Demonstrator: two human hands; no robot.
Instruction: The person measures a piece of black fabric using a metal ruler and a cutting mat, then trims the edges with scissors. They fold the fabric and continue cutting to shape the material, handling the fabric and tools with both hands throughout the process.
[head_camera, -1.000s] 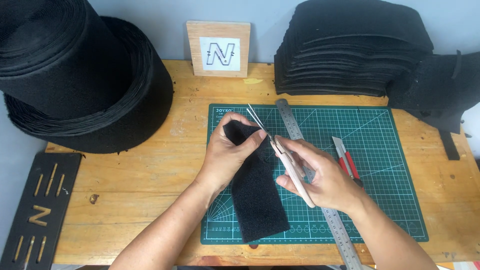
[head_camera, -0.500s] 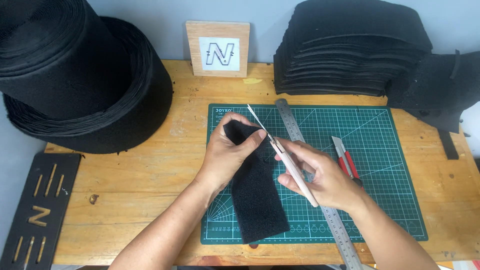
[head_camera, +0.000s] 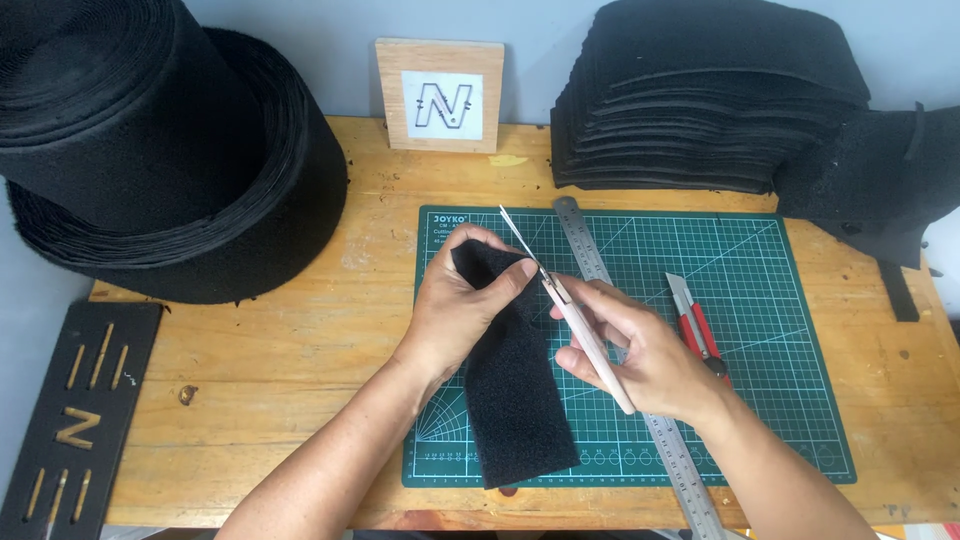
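Felt strip (head_camera: 515, 400) lies on the green mat (head_camera: 760, 300), top end pinched by the left hand (head_camera: 455, 315). Right hand (head_camera: 645, 350) grips scissors (head_camera: 560, 300), blades at the edge. Fingers sit close, so a slip could nick them.

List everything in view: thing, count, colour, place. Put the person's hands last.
felt strip: one, black, on the mat, upper end held up
scissors: one pair, pale handles, blades at the strip's top edge
cutting mat: one, green, middle of the table
steel ruler: one, silver, slanting across the mat
utility knife: one, red, on the mat right of the ruler
felt rolls: two, black, back left
stack of felt sheets: one, black, back right
wooden plaque: one, tan, against the wall
dark board: one, black, left edge
table: one, wood
left hand: grips the strip
right hand: holds the scissors
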